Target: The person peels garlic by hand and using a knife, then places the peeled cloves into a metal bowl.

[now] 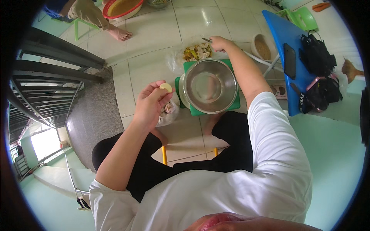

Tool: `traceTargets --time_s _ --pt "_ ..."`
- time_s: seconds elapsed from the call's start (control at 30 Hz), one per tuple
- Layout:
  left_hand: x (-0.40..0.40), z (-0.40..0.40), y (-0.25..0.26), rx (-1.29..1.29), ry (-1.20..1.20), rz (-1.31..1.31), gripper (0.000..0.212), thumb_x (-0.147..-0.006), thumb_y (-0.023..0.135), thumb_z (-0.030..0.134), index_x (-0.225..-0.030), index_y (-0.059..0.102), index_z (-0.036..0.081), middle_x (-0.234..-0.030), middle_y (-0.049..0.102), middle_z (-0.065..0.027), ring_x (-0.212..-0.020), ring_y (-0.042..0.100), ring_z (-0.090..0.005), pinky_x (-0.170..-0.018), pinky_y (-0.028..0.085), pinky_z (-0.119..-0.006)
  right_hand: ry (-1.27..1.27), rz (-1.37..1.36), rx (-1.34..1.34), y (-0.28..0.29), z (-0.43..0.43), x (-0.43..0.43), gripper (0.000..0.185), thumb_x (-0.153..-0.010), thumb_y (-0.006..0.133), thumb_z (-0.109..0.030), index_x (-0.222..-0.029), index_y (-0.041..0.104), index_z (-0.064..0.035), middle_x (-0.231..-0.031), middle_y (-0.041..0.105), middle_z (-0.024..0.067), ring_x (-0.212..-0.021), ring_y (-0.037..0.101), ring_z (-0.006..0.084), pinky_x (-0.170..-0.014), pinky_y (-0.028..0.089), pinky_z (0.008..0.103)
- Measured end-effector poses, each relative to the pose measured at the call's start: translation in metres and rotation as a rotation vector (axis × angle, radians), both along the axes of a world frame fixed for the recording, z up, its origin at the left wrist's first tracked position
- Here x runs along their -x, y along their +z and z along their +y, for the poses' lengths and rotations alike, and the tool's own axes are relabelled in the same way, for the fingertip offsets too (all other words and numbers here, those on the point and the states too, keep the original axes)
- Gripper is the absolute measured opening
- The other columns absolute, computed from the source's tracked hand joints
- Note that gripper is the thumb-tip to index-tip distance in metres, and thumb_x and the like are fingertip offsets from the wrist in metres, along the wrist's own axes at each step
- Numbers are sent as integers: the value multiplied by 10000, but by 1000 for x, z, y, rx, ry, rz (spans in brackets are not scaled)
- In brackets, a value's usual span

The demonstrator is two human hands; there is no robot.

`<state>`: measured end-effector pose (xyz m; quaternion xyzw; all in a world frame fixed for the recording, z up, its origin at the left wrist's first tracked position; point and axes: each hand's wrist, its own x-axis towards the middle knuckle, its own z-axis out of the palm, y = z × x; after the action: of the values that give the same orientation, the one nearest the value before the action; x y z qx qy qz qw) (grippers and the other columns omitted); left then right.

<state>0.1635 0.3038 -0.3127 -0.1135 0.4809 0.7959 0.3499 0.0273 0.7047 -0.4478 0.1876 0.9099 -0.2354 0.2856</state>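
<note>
My left hand [147, 105] pinches a pale, smooth piece [165, 87] that looks like a peeled garlic clove. It is raised left of a wide stainless steel bowl [211, 86]. Below that hand, a clear plastic bag [165, 119] holds what look like garlic bulbs. My right hand [218, 44] grips a small knife [206, 40] beyond the bowl, its blade pointing left. Under the blade, white skins and yellow-green peelings [198, 52] lie on a plastic sheet. The bowl rests on a green stool [235, 104]; whether it contains water cannot be told.
At the right stands a blue folding table [277, 37] with a phone [289, 61] and black bags [318, 55]. A litter-like tub [261, 47] is beside its leg. Another person's foot [120, 32] and a red-rimmed basin [122, 8] are at far left. Dark railings [57, 49] flank the stairs.
</note>
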Motion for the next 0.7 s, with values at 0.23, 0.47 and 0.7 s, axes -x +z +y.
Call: traceTargets --time_s 0.23,0.47,0.7 --pt "-1 3 -1 -119 -6 -28 243 -975 544 53 -1214 525 12 -1123 607 -87 -1128 634 -224 -996 519 -319 94 348 46 22 7 -15 445 -963 505 -156 -1399 500 -69 -834 711 116 -630 633 217 -580 499 374" --pt "-6 2 26 -352 -21 -4 245 -970 568 71 -1214 542 67 -1129 613 -49 -1072 639 -180 -941 533 -292 26 394 806 199 -116 -157 422 -1059 470 -254 -1426 441 -48 -706 609 3 -641 554 83 -594 440 260" --pt "-37 10 51 -540 -217 50 241 -953 608 58 -1192 572 56 -1156 640 -50 -1071 628 -150 -959 505 -290 5 602 903 255 -189 -270 392 -1037 483 -136 -1420 455 -56 -678 569 6 -639 554 91 -616 452 268"
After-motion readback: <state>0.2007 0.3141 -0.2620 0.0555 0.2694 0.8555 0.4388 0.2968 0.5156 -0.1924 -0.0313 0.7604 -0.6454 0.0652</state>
